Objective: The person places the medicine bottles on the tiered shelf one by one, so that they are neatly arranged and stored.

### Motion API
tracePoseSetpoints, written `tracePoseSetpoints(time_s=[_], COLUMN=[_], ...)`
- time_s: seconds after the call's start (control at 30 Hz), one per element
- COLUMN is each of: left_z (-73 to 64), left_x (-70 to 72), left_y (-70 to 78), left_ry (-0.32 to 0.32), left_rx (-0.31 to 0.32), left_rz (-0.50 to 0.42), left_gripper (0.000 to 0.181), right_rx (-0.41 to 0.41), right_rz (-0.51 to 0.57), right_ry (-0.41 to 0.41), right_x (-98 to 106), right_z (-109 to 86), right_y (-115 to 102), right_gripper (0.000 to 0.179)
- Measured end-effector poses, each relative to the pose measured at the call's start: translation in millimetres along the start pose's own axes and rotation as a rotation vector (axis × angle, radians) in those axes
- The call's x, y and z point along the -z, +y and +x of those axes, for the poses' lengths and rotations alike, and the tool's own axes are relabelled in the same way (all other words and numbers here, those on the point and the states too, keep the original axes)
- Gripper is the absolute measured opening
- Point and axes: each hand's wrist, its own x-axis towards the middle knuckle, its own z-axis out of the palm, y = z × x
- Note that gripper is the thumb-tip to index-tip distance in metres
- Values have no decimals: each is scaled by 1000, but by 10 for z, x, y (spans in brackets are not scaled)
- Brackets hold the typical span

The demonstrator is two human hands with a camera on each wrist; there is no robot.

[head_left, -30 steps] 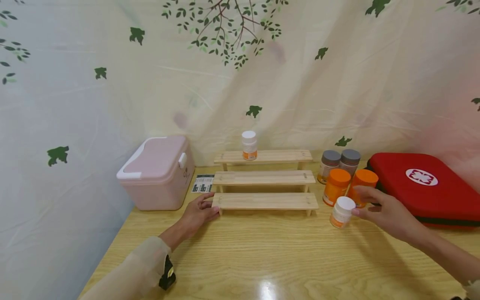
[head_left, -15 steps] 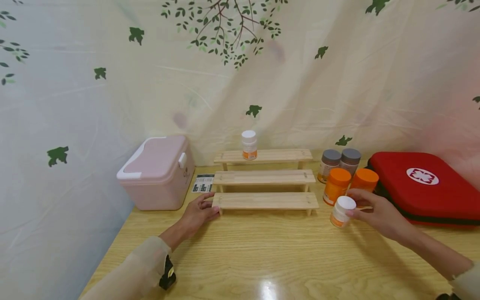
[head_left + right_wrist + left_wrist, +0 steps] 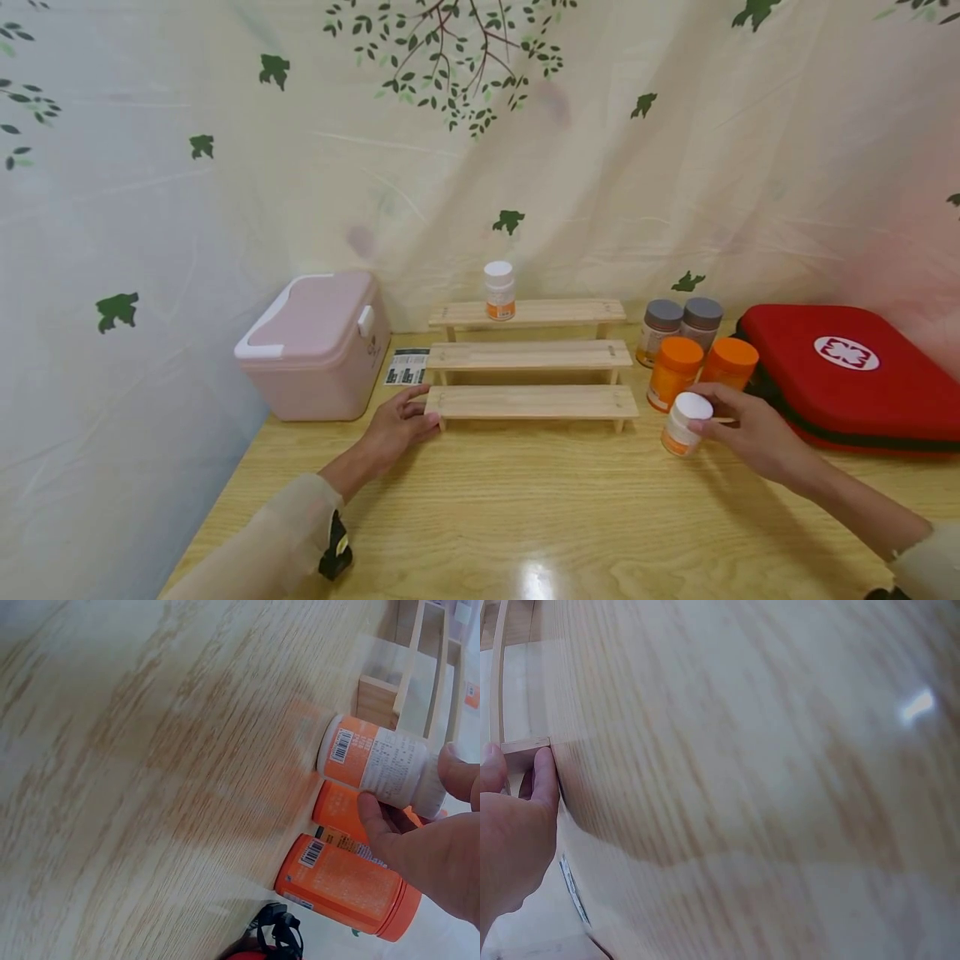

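At the lowest step's left end, my left hand (image 3: 395, 427) grips the three-step wooden display rack (image 3: 528, 402); the left wrist view shows thumb and fingers (image 3: 546, 780) on either side of its corner. My right hand (image 3: 757, 433) holds a white pill bottle (image 3: 684, 425) with an orange band, thumb and fingers around its upper part. That bottle stands upright on the table, or very near it. Just behind it are two orange pill bottles (image 3: 673, 377), one partly covered by the hand. A second white pill bottle (image 3: 499, 292) stands on the top step.
Two grey-capped bottles (image 3: 660, 329) stand behind the orange ones. A red first-aid case (image 3: 862, 383) lies at the right. On the left is a pink lidded box (image 3: 315, 358), with a printed card (image 3: 407, 367) between it and the rack. A patterned curtain (image 3: 420, 192) hangs behind.
My right hand has moved slightly left, its fingers closing in around the white bottle. The bottle stays in nearly the same spot. My left hand keeps its place on the rack.
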Motion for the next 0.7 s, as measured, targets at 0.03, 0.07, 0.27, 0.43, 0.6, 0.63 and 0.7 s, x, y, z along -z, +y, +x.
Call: tracePoseSetpoints(time_s=[0.03, 0.07, 0.27, 0.43, 0.6, 0.63, 0.7], left_z=[4, 6, 8, 6, 9, 10, 10], left_x=[0, -1, -5, -6, -1, 0, 1], left_y=[-1, -1, -4, 2, -1, -2, 0], left_ry=[3, 5, 14, -8, -10, -10, -12], left_rx=[2, 3, 12, 0, -5, -4, -3], left_rz=[1, 1, -2, -3, -10, -11, -13], left_gripper=[57, 57, 57, 57, 56, 56, 56], right_rx=[5, 8, 13, 19, 45, 47, 50], right_rz=[0, 1, -7, -15, -25, -32, -29], right_ry=[1, 0, 0, 8, 12, 11, 10], right_x=[1, 2, 3, 10, 26, 33, 54], right_z=[0, 1, 0, 2, 6, 6, 3], right_y=[-2, -4, -1, 2, -10, -17, -41], right_gripper=[50, 50, 49, 48, 47, 46, 46])
